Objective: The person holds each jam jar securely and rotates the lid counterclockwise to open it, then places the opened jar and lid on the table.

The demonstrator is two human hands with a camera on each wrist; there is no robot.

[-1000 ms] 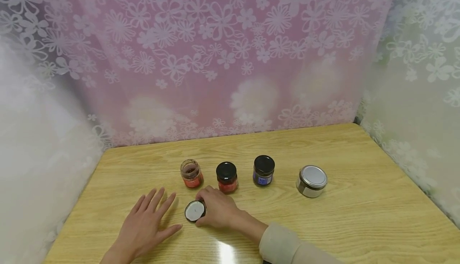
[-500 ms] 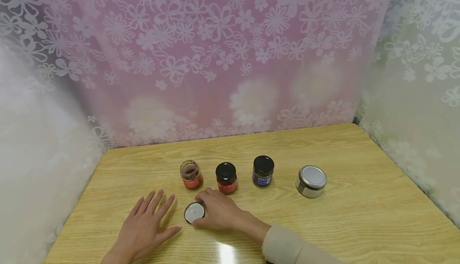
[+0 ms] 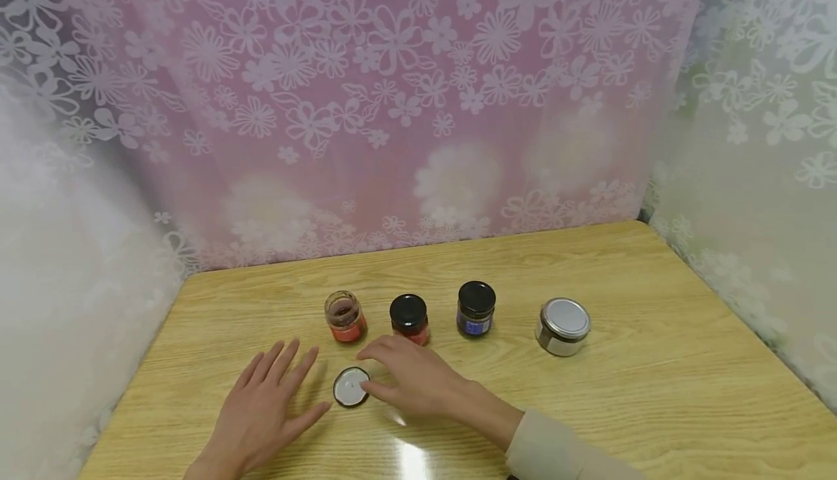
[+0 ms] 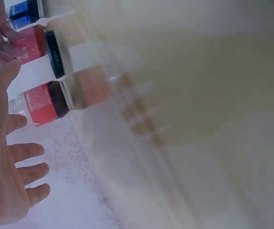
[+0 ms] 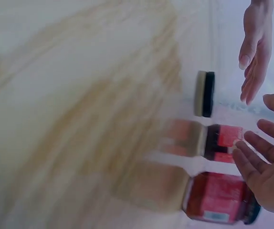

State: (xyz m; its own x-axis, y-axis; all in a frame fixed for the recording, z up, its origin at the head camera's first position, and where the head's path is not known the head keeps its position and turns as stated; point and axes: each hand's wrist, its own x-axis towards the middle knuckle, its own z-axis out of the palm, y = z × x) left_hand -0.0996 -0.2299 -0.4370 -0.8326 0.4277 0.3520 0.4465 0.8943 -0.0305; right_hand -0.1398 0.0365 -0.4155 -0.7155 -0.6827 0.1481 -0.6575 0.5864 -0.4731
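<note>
Shows lid [image 3: 349, 387] inside-up on bench [image 3: 621, 393], probably to keep its lining clean | includes uncapped jar [image 3: 346, 320] just beyond, presumably for easy reach | locates lid between left grip [image 3: 258, 407] (fingers spread) and right grip [image 3: 418, 378] (fingers apart, empty; thumb over lid's edge, contact unclear)

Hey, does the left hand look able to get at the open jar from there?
Likely yes: the left hand holds nothing, and nothing shows between it and the open jar; the upturned lid lies aside.
</note>
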